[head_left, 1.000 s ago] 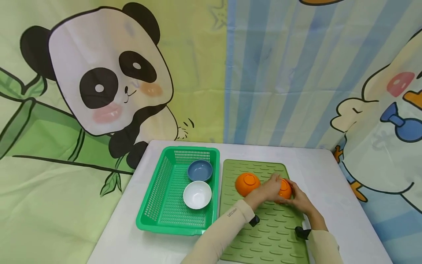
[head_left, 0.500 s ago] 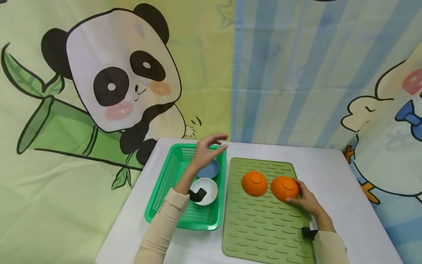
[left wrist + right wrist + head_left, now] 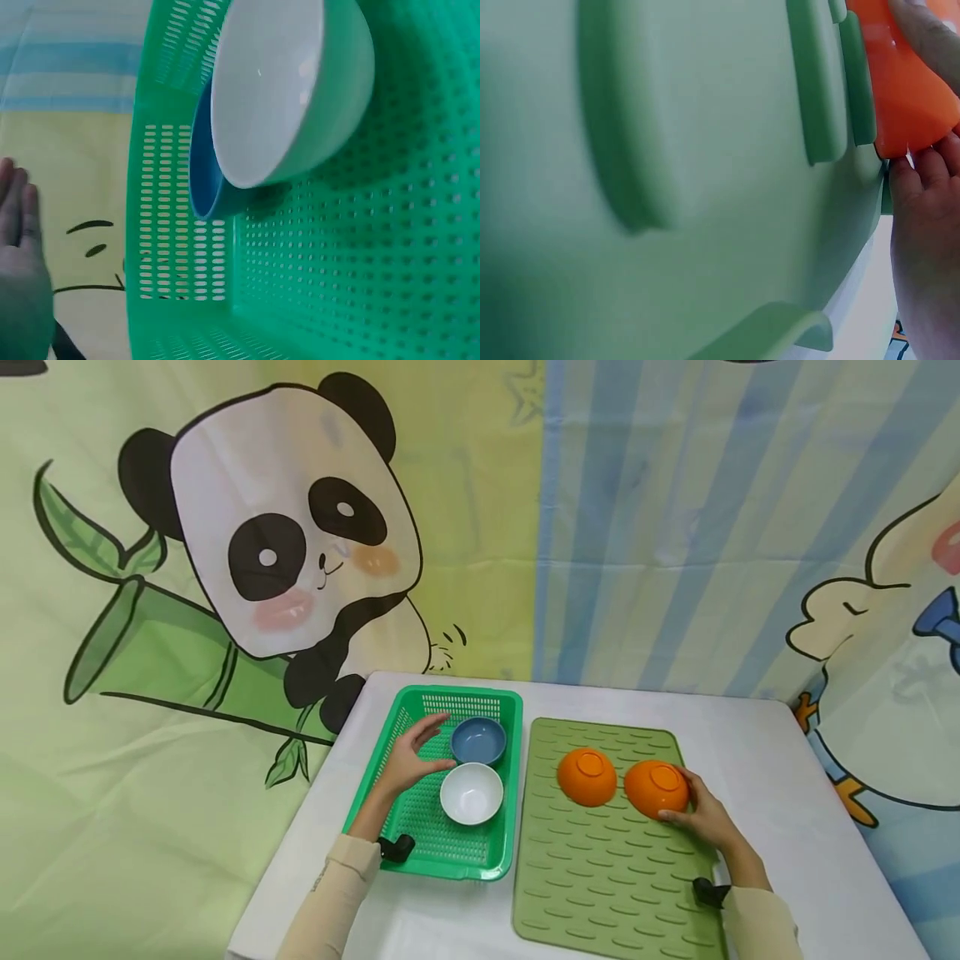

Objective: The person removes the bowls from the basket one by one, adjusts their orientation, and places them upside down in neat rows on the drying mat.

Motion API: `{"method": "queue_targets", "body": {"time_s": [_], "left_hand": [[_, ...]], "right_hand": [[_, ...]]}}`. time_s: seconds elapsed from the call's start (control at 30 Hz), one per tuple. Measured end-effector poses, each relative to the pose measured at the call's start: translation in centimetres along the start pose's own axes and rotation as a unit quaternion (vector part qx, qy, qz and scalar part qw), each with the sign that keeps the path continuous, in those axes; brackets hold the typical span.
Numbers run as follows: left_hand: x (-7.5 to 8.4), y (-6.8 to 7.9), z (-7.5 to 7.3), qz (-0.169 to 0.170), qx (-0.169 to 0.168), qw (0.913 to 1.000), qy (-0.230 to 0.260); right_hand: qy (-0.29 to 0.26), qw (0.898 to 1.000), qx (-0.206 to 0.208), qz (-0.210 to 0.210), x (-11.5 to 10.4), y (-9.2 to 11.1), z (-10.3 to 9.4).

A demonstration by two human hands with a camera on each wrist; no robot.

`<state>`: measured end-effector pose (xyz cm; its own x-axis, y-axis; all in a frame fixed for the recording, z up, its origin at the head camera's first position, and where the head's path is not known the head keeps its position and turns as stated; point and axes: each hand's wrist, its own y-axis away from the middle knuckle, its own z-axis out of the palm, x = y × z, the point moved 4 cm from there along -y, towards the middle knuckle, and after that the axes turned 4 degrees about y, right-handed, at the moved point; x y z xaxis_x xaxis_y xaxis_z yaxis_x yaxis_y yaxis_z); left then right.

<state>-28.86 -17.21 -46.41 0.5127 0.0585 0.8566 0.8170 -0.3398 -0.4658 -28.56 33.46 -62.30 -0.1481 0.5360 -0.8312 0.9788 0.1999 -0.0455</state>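
My left hand (image 3: 408,760) hovers over the left side of the green basket (image 3: 515,777), thumb and fingers spread with nothing between them. Inside the basket, a blue bowl (image 3: 478,741) and a white bowl (image 3: 472,794) sit just to the right of that hand. The left wrist view shows the white bowl (image 3: 277,90) tilted, overlapping the blue one (image 3: 204,161). On the green mat (image 3: 600,877), two orange bowls lie upside down. My right hand (image 3: 705,810) grips the right-hand orange bowl (image 3: 657,789), thumb in front and fingers behind; the other orange bowl (image 3: 587,777) is untouched.
A white table (image 3: 817,827) bears the basket and the ridged mat side by side. Behind it hangs a printed curtain (image 3: 480,527) with a panda and blue stripes. Raised basket walls surround the blue and white bowls.
My left hand has left the right orange bowl, swung left across the table and lowered over the basket. My right hand stays on that bowl. The head view has shifted slightly.
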Motion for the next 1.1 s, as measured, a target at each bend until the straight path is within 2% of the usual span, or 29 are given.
{"method": "queue_targets", "body": {"time_s": [0.07, 0.17, 0.3, 0.4, 0.53, 0.6, 0.77, 0.87, 0.97, 1.1], "left_hand": [[-0.9, 0.3, 0.1, -0.046, -0.026, 0.9984, -0.018], [-2.4, 0.5, 0.3, -0.109, -0.07, 0.9915, -0.017], [-4.2, 0.9, 0.8, -0.15, -0.12, 0.9813, 0.001], [-5.7, 1.3, 1.2, -0.147, -0.14, 0.979, -0.02], [-8.0, 1.5, 1.6, -0.131, -0.154, 0.9746, -0.097], [-9.0, 1.5, 1.9, -0.134, -0.166, 0.9677, -0.135], [-9.4, 1.7, 2.7, -0.137, -0.198, 0.9534, -0.181], [-9.4, 1.8, 3.2, -0.125, -0.222, 0.946, -0.2], [-9.3, 2.0, 3.6, -0.12, -0.248, 0.9386, -0.207], [-9.4, 2.2, 3.9, -0.135, -0.275, 0.93, -0.203]], "right_hand": [[-0.002, 1.0, 0.001, -0.002, 0.1, 0.0, 0.0], [-0.005, 1.0, 0.006, -0.005, 0.2, 0.1, 0.1], [-0.008, 1.0, 0.012, -0.008, 0.2, 0.2, 0.2], [-0.012, 1.0, 0.01, -0.009, 0.3, 0.2, 0.3], [-0.012, 1.0, 0.009, -0.008, 0.2, 0.2, 0.4], [-0.011, 1.0, 0.012, -0.008, 0.0, 0.2, 0.3], [-0.012, 1.0, 0.014, -0.013, -0.1, 0.1, 0.3], [-0.011, 1.0, 0.018, -0.016, -0.1, 0.0, 0.3], [-0.009, 1.0, 0.022, -0.017, 0.0, 0.0, 0.3], [-0.008, 1.0, 0.022, -0.018, 0.0, 0.1, 0.3]]}}
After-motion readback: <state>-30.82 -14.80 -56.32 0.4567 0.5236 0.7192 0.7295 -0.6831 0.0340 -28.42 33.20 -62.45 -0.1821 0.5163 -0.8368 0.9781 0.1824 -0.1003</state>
